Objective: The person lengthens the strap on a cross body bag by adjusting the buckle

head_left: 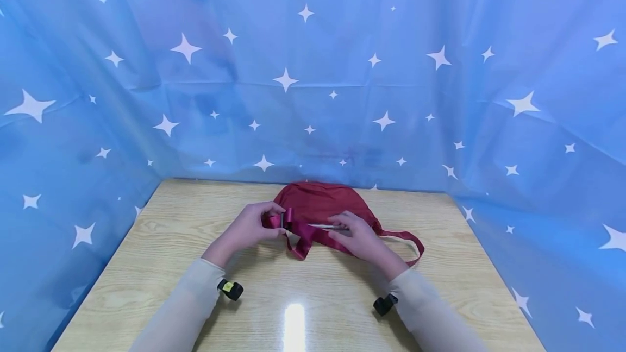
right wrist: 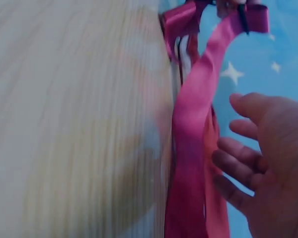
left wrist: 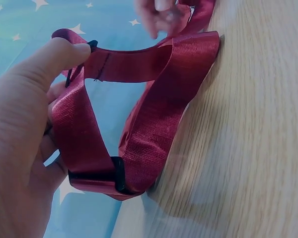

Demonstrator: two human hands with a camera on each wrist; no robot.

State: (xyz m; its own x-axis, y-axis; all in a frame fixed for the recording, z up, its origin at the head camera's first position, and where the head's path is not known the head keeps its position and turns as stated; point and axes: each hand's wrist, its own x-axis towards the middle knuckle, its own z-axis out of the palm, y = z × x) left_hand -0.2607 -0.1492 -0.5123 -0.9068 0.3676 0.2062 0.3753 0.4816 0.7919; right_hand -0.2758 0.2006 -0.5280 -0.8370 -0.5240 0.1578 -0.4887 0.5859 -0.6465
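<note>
A dark red waist bag [head_left: 320, 200] lies at the table's back edge. My left hand [head_left: 250, 228] pinches its webbing strap [left wrist: 82, 119] at a thin black slider [left wrist: 93, 45], thumb on the near side. From there the strap makes a loop, and a black buckle [left wrist: 120, 174] sits at the loop's lower corner. My right hand [right wrist: 283, 144] hovers beside the strap's long run, fingers loosely bent and nothing between them. In the head view a thin silvery line [head_left: 326, 226] shows by the right fingers; what it is, I cannot tell.
The bag stands on a light wood-grain table [head_left: 244, 314]. A blue curtain with white stars [head_left: 313, 96] hangs close behind and along both sides. To the right, a strap loop [head_left: 415, 240] trails onto the tabletop. Each wrist wears a small black camera [head_left: 385, 305].
</note>
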